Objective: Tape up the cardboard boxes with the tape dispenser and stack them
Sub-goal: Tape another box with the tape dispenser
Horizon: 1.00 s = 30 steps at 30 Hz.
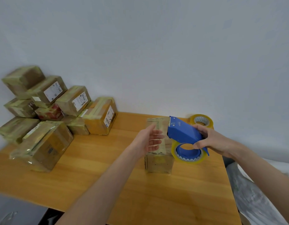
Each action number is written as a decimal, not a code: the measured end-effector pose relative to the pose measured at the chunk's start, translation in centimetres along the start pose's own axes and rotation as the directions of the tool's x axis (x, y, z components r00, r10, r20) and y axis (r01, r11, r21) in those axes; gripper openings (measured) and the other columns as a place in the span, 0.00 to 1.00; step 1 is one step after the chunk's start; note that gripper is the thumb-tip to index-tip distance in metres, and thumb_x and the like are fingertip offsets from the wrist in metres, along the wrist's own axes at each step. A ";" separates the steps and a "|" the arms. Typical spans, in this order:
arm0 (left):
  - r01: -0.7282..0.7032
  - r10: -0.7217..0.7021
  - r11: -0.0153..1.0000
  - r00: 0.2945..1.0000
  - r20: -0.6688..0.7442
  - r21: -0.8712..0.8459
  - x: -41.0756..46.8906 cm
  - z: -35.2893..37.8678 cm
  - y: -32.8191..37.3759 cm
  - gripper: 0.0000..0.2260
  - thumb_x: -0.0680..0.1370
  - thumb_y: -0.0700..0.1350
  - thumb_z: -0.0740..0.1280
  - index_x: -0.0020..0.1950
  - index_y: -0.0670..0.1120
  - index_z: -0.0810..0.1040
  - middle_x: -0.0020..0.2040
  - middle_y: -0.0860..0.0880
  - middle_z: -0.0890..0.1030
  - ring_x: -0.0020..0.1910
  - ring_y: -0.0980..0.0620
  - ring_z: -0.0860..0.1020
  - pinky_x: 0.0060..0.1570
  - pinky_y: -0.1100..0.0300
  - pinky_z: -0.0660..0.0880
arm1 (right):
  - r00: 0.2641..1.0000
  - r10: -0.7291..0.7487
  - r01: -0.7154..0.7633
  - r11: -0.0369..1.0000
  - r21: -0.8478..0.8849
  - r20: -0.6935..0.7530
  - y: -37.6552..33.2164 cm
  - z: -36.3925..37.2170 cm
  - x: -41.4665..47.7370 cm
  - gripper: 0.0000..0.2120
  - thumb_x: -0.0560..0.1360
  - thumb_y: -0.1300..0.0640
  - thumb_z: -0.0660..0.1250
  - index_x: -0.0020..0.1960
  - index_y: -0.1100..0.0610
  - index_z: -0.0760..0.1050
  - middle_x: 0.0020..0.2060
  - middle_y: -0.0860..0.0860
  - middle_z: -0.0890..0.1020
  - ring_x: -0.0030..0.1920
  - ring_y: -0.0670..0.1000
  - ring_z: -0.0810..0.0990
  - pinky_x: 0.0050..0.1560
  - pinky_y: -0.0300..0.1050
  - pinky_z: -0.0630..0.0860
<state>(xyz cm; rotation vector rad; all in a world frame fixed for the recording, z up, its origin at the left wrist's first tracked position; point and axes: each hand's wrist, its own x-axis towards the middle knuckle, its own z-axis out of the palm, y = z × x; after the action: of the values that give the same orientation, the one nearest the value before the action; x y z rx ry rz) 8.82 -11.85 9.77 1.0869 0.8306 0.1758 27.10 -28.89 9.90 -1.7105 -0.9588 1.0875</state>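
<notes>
Right hand (212, 140) grips the blue plastic tape dispenser (182, 132) at its rear end, fingers curled over the top & thumb underneath, just right of the cardboard box (158, 161). Dispenser's long axis runs near-right to far-left, and its nose end points far-left over the box's far top. Its loaded roll (189, 154), clear yellowish tape on a round blue hub, hangs just beside the box's right side.

Left hand (148, 138) is released, fingers straight & slightly spread, palm facing right, at the box's upper left edge. It's blurred, so can't tell if it touches.

Box is a small brown cuboid w/ long axis running away from the person, banded in glossy yellowish tape, edges a bit crushed. It stands on the wood-grain table (100, 168).

Spare tape roll (201, 120) lies flat behind & right of the box. Well left of the box, a pile of taped boxes (51, 111) sits against the wall, several w/ white labels. The nearest one is shiny w/ wrinkled tape.
</notes>
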 end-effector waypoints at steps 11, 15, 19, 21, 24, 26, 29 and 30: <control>-0.066 0.085 0.979 0.992 -0.090 0.190 0.3 -0.4 -0.7 0.03 0.75 0.43 0.71 0.46 0.43 0.82 0.36 0.50 0.82 0.33 0.56 0.75 0.38 0.63 0.76 | 0.997 -0.068 0.071 0.958 -0.279 0.021 -1.7 0.2 -0.1 0.32 0.53 0.45 0.75 0.58 0.45 0.74 0.50 0.46 0.80 0.49 0.45 0.81 0.48 0.43 0.80; -0.142 0.200 0.939 0.966 -0.162 0.312 0.4 -0.5 -1.2 0.07 0.78 0.44 0.68 0.42 0.43 0.81 0.33 0.49 0.80 0.31 0.55 0.72 0.29 0.67 0.73 | 0.991 -0.132 0.128 0.885 -0.448 0.022 -2.4 1.0 -0.1 0.30 0.56 0.41 0.74 0.57 0.42 0.73 0.49 0.41 0.78 0.47 0.37 0.78 0.42 0.32 0.76; -0.150 0.232 0.923 0.952 -0.202 0.354 0.4 -0.7 -1.7 0.09 0.79 0.45 0.68 0.43 0.41 0.81 0.35 0.48 0.80 0.31 0.55 0.73 0.28 0.68 0.73 | 0.979 -0.202 0.177 0.817 -0.549 0.015 -2.8 1.7 -0.2 0.31 0.58 0.37 0.71 0.58 0.32 0.66 0.51 0.35 0.76 0.50 0.35 0.75 0.44 0.29 0.74; -0.164 0.251 0.918 0.946 -0.207 0.362 0.3 -1.1 -2.0 0.09 0.78 0.45 0.68 0.41 0.43 0.80 0.35 0.49 0.80 0.32 0.55 0.73 0.29 0.67 0.73 | 0.978 -0.207 0.185 0.801 -0.569 0.027 -2.8 1.8 -0.3 0.31 0.59 0.38 0.71 0.60 0.32 0.64 0.52 0.34 0.75 0.52 0.35 0.75 0.45 0.28 0.74; -0.187 0.273 0.910 0.942 -0.194 0.370 0.0 -1.6 -2.4 0.08 0.78 0.45 0.69 0.40 0.44 0.80 0.33 0.51 0.81 0.34 0.56 0.74 0.30 0.66 0.73 | 0.976 -0.211 0.199 0.791 -0.579 0.047 -2.5 1.8 -0.5 0.32 0.59 0.37 0.70 0.61 0.34 0.65 0.52 0.35 0.75 0.51 0.39 0.77 0.46 0.30 0.75; -0.195 0.283 0.903 0.941 -0.188 0.383 -0.3 -1.8 -2.6 0.08 0.77 0.46 0.69 0.41 0.44 0.81 0.34 0.50 0.81 0.34 0.56 0.75 0.29 0.67 0.73 | 0.977 -0.205 0.200 0.796 -0.571 0.056 -2.3 1.8 -0.7 0.32 0.59 0.38 0.70 0.62 0.36 0.67 0.52 0.36 0.76 0.52 0.38 0.76 0.46 0.32 0.75; -0.192 0.302 0.904 0.919 -0.252 0.383 -0.7 -3.5 -2.7 0.07 0.77 0.45 0.69 0.41 0.44 0.81 0.34 0.51 0.80 0.33 0.57 0.74 0.29 0.67 0.73 | 0.983 -0.178 0.169 0.810 -0.562 0.039 -1.6 0.7 -1.5 0.31 0.58 0.38 0.69 0.61 0.37 0.68 0.50 0.37 0.77 0.49 0.36 0.76 0.45 0.33 0.75; -0.183 0.306 0.905 0.908 -0.288 0.384 -0.8 -4.5 -2.8 0.07 0.77 0.45 0.69 0.41 0.43 0.81 0.34 0.51 0.80 0.33 0.57 0.74 0.29 0.66 0.73 | 0.987 -0.157 0.144 0.816 -0.560 0.025 -1.3 0.0 -1.9 0.32 0.57 0.37 0.68 0.61 0.36 0.68 0.50 0.37 0.77 0.49 0.36 0.76 0.45 0.34 0.75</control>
<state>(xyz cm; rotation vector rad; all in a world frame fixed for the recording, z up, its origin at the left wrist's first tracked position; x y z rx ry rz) 4.47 -10.44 6.91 1.5287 1.0591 0.4569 26.28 -30.14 11.62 -2.0573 -1.4808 0.7109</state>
